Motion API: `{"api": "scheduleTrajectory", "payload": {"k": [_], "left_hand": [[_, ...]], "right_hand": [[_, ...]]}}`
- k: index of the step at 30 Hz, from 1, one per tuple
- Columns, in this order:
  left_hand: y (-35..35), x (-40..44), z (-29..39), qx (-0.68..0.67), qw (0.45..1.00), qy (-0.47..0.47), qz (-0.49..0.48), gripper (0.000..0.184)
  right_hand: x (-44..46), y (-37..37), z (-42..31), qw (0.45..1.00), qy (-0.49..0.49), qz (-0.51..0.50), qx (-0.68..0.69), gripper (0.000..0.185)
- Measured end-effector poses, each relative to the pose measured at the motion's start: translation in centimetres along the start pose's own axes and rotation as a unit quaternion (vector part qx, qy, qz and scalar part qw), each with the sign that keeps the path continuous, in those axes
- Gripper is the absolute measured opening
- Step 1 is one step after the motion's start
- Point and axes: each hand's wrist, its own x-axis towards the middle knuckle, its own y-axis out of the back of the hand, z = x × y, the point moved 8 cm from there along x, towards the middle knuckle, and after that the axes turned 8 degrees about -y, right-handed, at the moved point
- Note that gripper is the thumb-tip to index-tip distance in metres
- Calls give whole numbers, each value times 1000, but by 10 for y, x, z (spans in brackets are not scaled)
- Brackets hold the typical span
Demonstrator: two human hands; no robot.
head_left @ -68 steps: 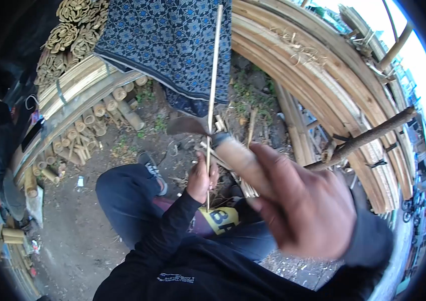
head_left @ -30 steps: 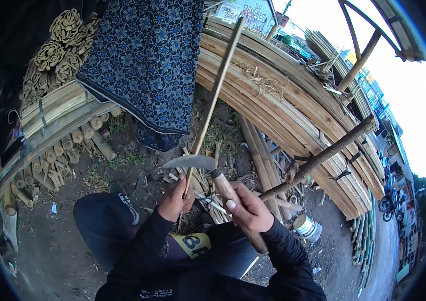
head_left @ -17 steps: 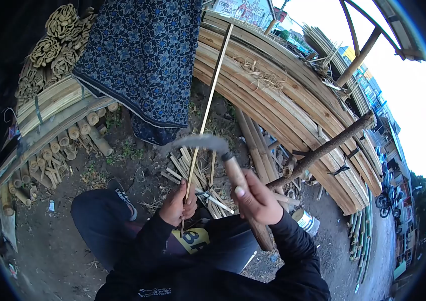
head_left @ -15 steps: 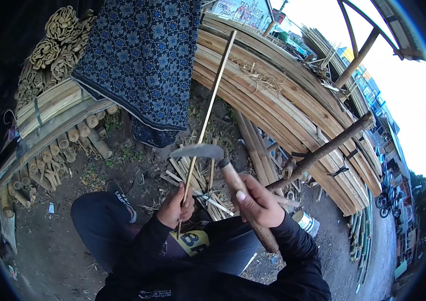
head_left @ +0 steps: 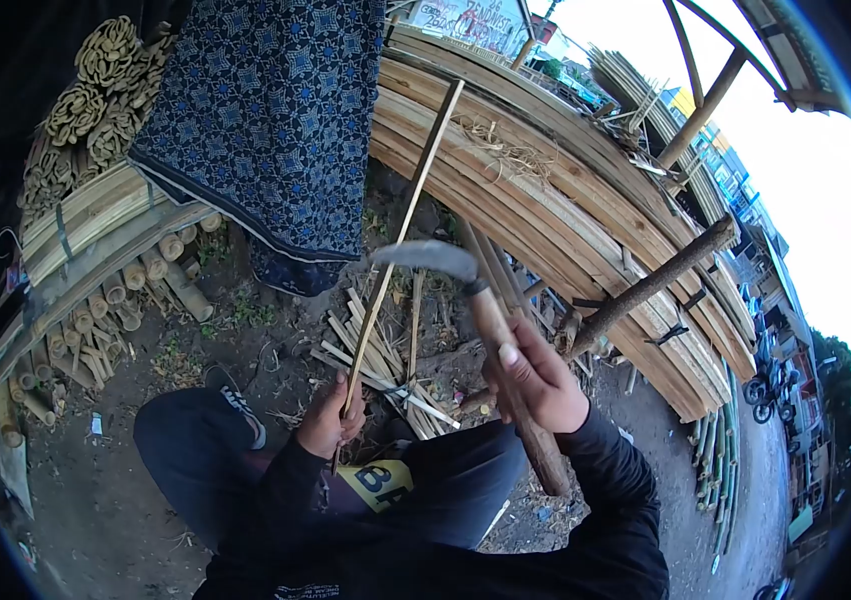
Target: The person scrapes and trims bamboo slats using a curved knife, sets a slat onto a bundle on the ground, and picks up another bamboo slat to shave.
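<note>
Left hand (head_left: 332, 418) wrapped round thin strip (head_left: 416, 196) near lower end; right hand (head_left: 537, 385) gripping sickle (head_left: 490, 318) by wooden handle (head_left: 545, 455). Strip looks light, springy; best held low, below blade (head_left: 432, 257).

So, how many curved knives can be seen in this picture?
1: the curved knife, in the right grip, its blade appearing across the thin strip held in the left grip. Others might be hidden.
</note>
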Motion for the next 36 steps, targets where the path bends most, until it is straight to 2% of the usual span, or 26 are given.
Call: {"api": "scheduleTrajectory", "payload": {"k": [2, 3, 6, 8, 10, 11, 12, 15, 16, 18, 19, 20, 22, 23, 25, 26, 28, 30, 32, 33, 36], "left_hand": [[-1, -3, -5, 22, 1000, 4, 1, 55], [1, -3, -5, 19, 1000, 4, 5, 55], [3, 0, 0, 39, 999, 2, 5, 55], [1, -3, -6, 54, 999, 9, 3, 55], [1, -2, -9, 0, 1000, 20, 4, 55], [2, -2, -7, 2, 1000, 18, 1, 55], [3, -4, -5, 2, 1000, 16, 1, 54], [-1, -4, -11, 10, 1000, 26, -6, 53], [-4, -4, -14, 25, 999, 34, -12, 53], [-5, -6, -12, 21, 999, 34, -10, 54], [-5, -5, -12, 14, 999, 34, -4, 54], [-2, -2, -11, 15, 999, 31, -7, 54], [4, 1, -13, 39, 999, 8, -19, 54], [3, 1, -12, 30, 999, 7, -17, 54], [1, -1, -8, 1, 1000, 18, -11, 54], [1, -1, -8, -31, 999, 29, -1, 54], [1, -1, -12, -3, 1000, 29, -11, 54], [-1, -1, -11, 29, 999, 26, -19, 54], [-2, -2, -7, 12, 1000, 18, -13, 54], [-2, -1, -8, 12, 1000, 19, -14, 54], [-2, -1, -9, 54, 998, 19, -18, 54]], "right_hand": [[0, 10, -10, 997, 11, 74, 19, 36], [0, 2, -3, 999, -13, 45, -12, 36], [2, -5, -3, 997, 7, 2, -73, 37], [6, 27, -16, 990, 56, 124, 45, 37], [1, 4, -12, 999, 1, 35, -6, 37], [2, -8, 1, 995, -28, -34, -95, 36], [0, -10, -1, 995, -34, -35, -86, 36], [3, 24, -27, 993, 28, 113, 28, 37], [1, 23, -25, 993, 27, 116, 27, 37], [2, -3, -12, 996, -26, -16, -82, 37], [2, 3, -17, 996, -19, -8, -85, 38], [3, 15, -26, 999, -9, 34, -19, 37], [5, 33, -36, 991, 37, 124, 20, 38], [3, 34, -34, 991, 35, 126, 20, 38], [6, 12, -27, 999, 4, -2, -50, 39], [10, 16, -31, 999, 7, -1, -51, 39], [11, 53, -52, 984, 71, 161, 6, 42], [7, 43, -54, 987, 66, 144, -13, 43], [12, 27, -45, 994, 40, 49, -87, 43], [11, 41, -52, 994, 27, 105, -27, 43], [8, 33, -49, 994, 37, 81, -64, 44]]}}
